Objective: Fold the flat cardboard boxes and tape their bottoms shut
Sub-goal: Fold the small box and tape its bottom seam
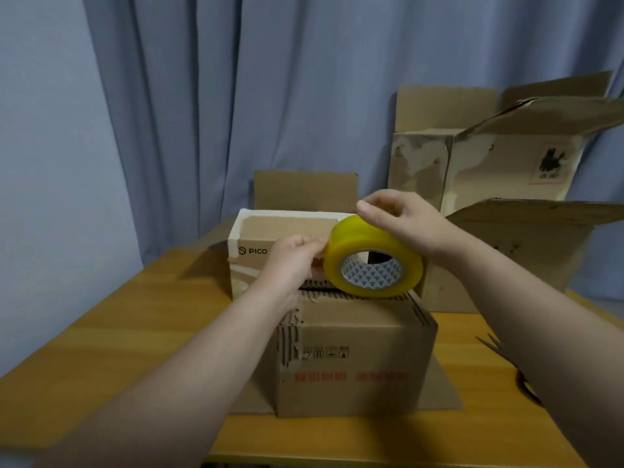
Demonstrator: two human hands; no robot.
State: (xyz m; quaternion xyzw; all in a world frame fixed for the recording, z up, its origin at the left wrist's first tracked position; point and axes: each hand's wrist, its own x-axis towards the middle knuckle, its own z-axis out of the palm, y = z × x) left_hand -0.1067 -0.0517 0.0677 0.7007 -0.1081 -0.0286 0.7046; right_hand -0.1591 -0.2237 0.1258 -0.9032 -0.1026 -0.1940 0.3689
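- The step in hand looks like getting the tape started. The left hand (293, 256) is pinching at the left edge of the yellow tape roll (371, 258). I'd guess that's the loose end, but the clear strip itself is hard to make out.
- The right hand (401, 217) is curled over the top of the roll and gripping it. The roll stands on edge at the back of the small brown box (354, 352).
- That box sits mid-table (135, 315) with its flaps folded shut on top, so I reckon it's bottom-up and not taped yet.
- Tip: peel out a decent length before sticking anything, and keep the strip taut so it doesn't fold back on itself.
- Start the end a little way down one side wall, then run it along the flap seam and down the opposite wall. Tape only on the flat part tends to pop.
- The near-left corner looks torn with the corrugation showing, so press gently there.
- The white PICO box (256, 238) sits just behind, so watch the sticky end doesn't grab it.
- The dark thing by the right forearm might be scissors (489, 342). Can't tell for sure.
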